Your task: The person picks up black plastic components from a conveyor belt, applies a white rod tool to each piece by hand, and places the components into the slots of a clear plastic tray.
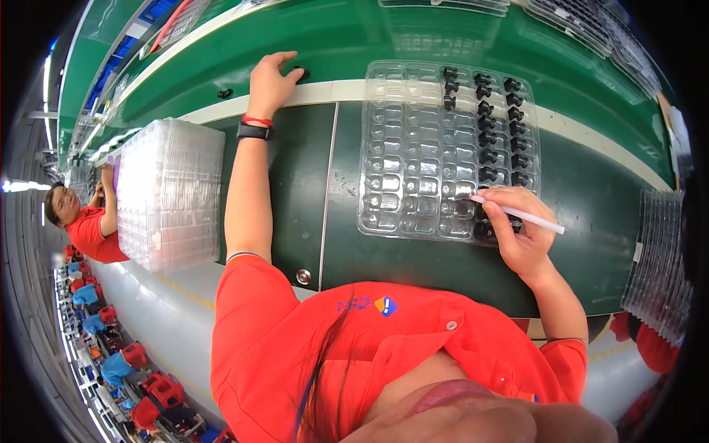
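My left hand (272, 85) reaches over the green belt, thumb and fingers apart. A small black part (303, 74) lies at the thumb's tip, partly hidden by it; the fingers are not closed round it. My right hand (526, 235) grips a slim white pen-like stick (543, 221), its pinkish tip over the clear plastic tray (385, 166). Small black parts (515, 114) fill much of the tray's two right columns, and a few sit at the far end of the column beside them. The right hand hides the near right corner.
Another black part (224, 94) lies on the green belt (336, 55) to the left. A tall stack of clear trays (168, 196) stands at the left, with a co-worker (92, 221) beyond it. More stacked trays (657, 258) are at the right edge, on the dark green table (591, 188).
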Motion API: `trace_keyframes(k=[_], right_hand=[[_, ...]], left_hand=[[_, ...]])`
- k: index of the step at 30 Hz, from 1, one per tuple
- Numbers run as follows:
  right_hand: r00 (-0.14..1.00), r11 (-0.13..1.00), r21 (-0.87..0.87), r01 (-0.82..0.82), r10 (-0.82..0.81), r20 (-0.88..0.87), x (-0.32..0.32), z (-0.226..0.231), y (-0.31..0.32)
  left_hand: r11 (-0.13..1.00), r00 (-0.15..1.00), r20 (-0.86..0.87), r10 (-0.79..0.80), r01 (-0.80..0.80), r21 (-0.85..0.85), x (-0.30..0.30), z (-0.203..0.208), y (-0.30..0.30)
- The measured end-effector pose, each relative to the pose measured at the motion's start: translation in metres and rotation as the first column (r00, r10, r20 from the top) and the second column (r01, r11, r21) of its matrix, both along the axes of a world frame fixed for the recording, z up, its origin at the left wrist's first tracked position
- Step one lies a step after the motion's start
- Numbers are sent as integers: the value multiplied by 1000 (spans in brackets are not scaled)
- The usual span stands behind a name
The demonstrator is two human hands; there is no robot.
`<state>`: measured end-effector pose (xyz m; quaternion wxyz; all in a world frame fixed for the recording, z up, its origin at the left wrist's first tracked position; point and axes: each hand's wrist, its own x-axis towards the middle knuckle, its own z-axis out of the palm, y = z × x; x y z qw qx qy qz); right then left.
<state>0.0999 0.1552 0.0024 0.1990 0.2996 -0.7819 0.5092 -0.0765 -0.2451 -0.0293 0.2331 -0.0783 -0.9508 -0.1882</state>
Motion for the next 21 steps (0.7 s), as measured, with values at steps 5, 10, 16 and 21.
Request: trace_keyframes(k=[5,10,16,21], right_hand=[[998,998,59,-15,10,68,6,8,6],[993,999,20,-30,28,113,7,-2,10],[991,997,-68,-31,40,131,11,-8,20],[997,1000,13,10,-11,83,13,-3,20]], left_hand=[[924,989,138,-48,-9,383,2,-3,4],[628,936,82,-343,163,761,34,45,76],[408,574,152,-805,348,844,113,52,177],[315,444,183,-877,246,917,135,28,204]])
